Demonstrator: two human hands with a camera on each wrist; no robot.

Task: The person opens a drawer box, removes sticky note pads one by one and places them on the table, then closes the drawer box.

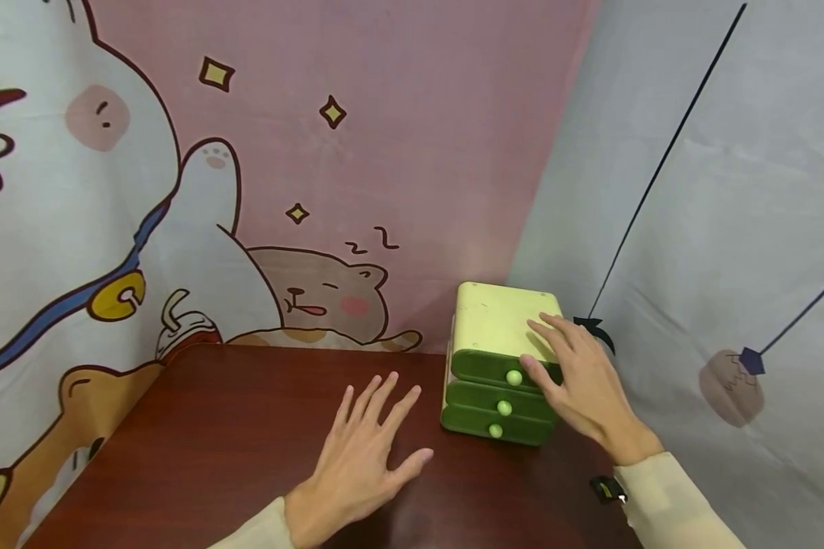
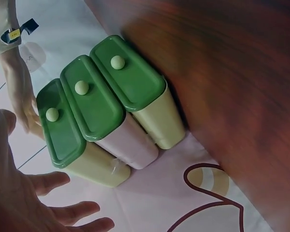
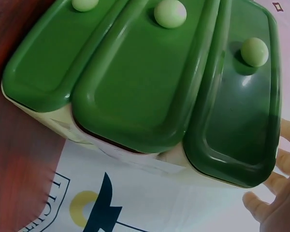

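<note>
A small three-drawer box (image 1: pixel 504 316) stands at the back right of the table, with a pale yellow-green top, green drawer fronts (image 2: pixel 94 104) and round light-green knobs (image 3: pixel 170 13). All three drawers look pushed in. My right hand (image 1: pixel 580 377) is at the box's upper right, fingers spread over the top and front edge; in the right wrist view its fingertips are right at the top drawer's side. To the left of the box, my left hand (image 1: pixel 360 457) hovers above the table with fingers apart, holding nothing.
The dark red-brown table (image 1: pixel 247 427) runs back to a cloth backdrop (image 1: pixel 419 137) printed with cartoon animals. A grey-white cloth (image 1: pixel 728 229) hangs along the right side, close to the box. A small dark strap device (image 1: pixel 607 489) sits at my right sleeve.
</note>
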